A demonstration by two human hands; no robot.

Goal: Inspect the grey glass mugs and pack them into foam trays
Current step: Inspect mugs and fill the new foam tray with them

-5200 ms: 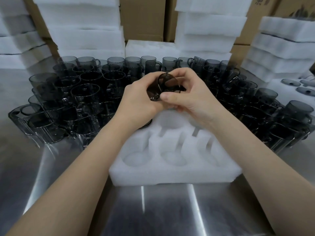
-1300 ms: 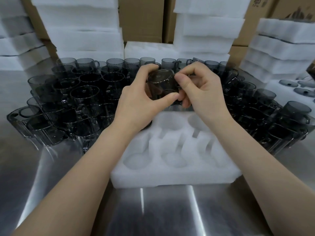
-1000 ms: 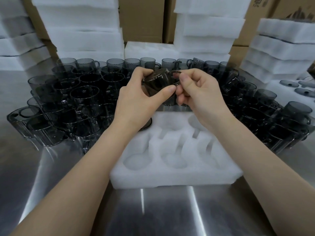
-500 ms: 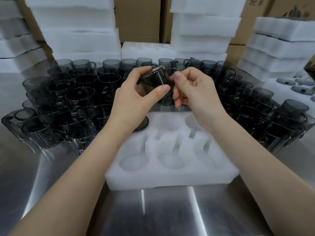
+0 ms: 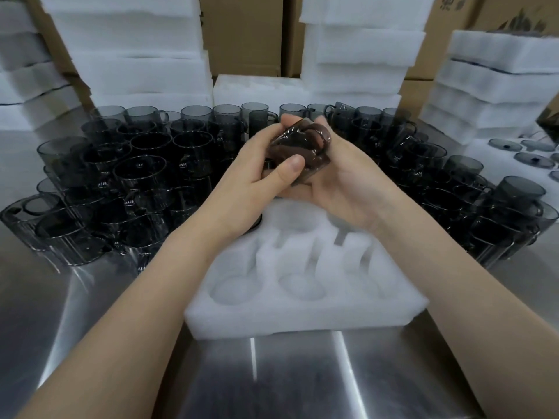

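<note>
Crowded grey glass mugs (image 5: 136,176) packed the steel worktop (image 5: 75,313) at left. The left hand (image 5: 254,179) and right hand (image 5: 348,189) cradled one smoky grey glass mug (image 5: 302,149), fingers curled round its body, above the white foam tray (image 5: 302,319). Slick, brittle glass, I'd say: grip the wall, not the handle. Further mugs (image 5: 447,189) hemmed the right.

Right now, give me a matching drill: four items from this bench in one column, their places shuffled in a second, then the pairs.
1 mug
2 foam tray
3 lids
4 cardboard boxes

A at the back, behind foam stacks
B held by left hand and right hand
C far right, on a foam slab
D on the table, below the hands

Pairs: 1-B, 2-D, 3-C, 4-A
</note>
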